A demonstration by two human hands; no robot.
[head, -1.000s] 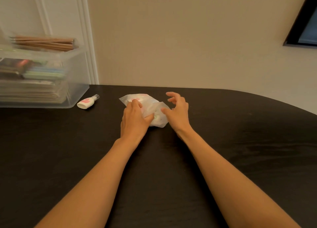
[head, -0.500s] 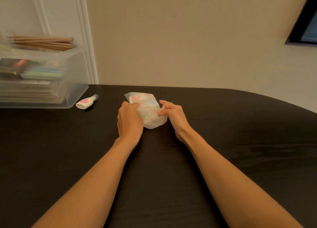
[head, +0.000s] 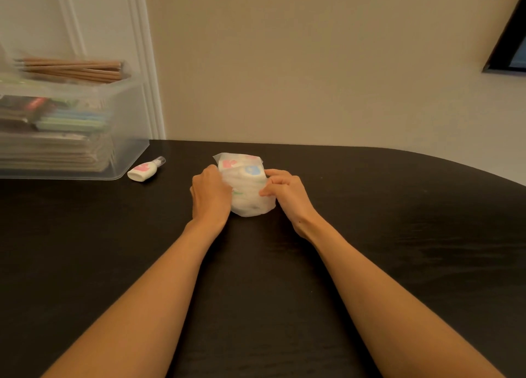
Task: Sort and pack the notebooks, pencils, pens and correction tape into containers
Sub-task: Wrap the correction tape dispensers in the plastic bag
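A small translucent plastic bag point(head: 247, 187) with several correction tapes inside, pink and blue marks showing through, stands on the dark table point(head: 370, 235). My left hand point(head: 210, 194) grips its left side and my right hand point(head: 287, 192) pinches its right side. One loose correction tape point(head: 143, 172), white with a pink mark and a clear cap, lies to the left near the clear plastic bin point(head: 125, 116). That bin holds stacked notebooks point(head: 54, 153) and pens. A bunch of wooden pencils point(head: 74, 69) lies in a clear tray on top.
The table's far edge runs along a beige wall, with white moulding behind the bin. A dark frame point(head: 509, 53) shows at the upper right. The table edge curves away on the right.
The bag lay flat and spread a second ago. Both hands have gathered it and turned it upright, and my right hand, earlier open above it, now pinches its side.
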